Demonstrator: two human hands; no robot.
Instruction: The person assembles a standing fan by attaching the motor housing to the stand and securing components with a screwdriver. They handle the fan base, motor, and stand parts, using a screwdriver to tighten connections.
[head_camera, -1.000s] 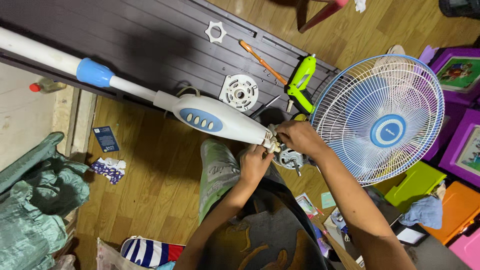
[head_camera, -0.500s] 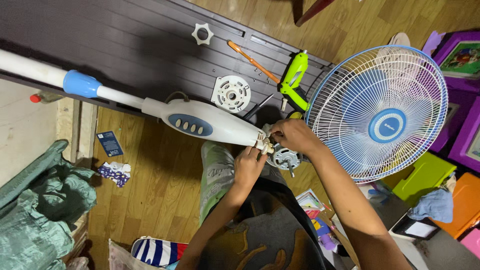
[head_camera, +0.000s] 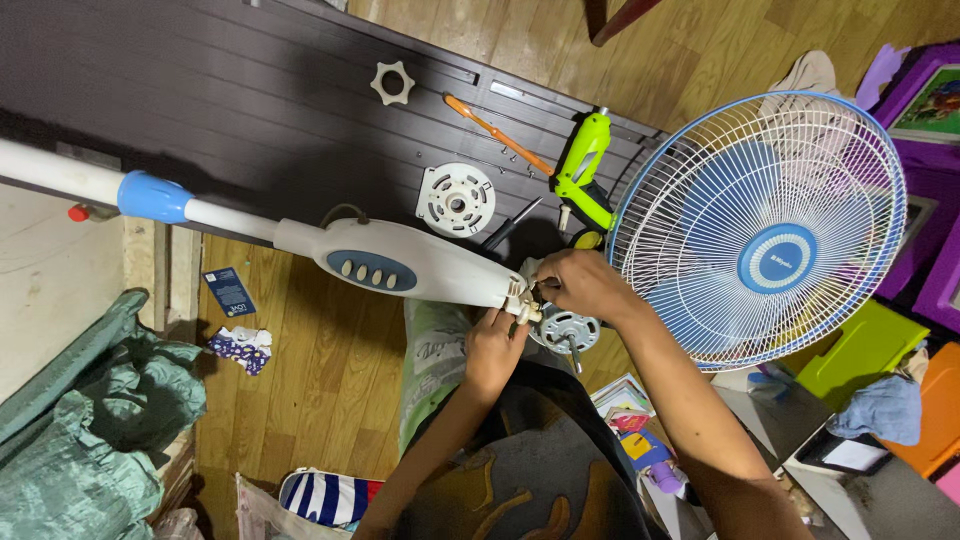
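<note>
A white fan stand (head_camera: 400, 262) with a blue button panel lies across my lap, its pole running left to a blue collar (head_camera: 152, 197). My left hand (head_camera: 495, 345) grips the stand's neck end from below. My right hand (head_camera: 575, 283) pinches something small at the same joint; what it holds is hidden by the fingers. Just under my right hand sits the bare metal fan motor (head_camera: 567, 329) with its shaft pointing toward me.
A white and blue fan grille (head_camera: 760, 225) stands at right. On the dark panel (head_camera: 200, 90) lie a round white plate (head_camera: 456, 200), a star-shaped nut (head_camera: 392, 82), an orange screwdriver (head_camera: 495, 132) and a green glue gun (head_camera: 582, 172). Green cloth (head_camera: 80, 420) is at left.
The view shifted slightly, so the stand and tools sit lower and further left in frame. Both hands stay at the stand's neck joint, with small finger movements.
</note>
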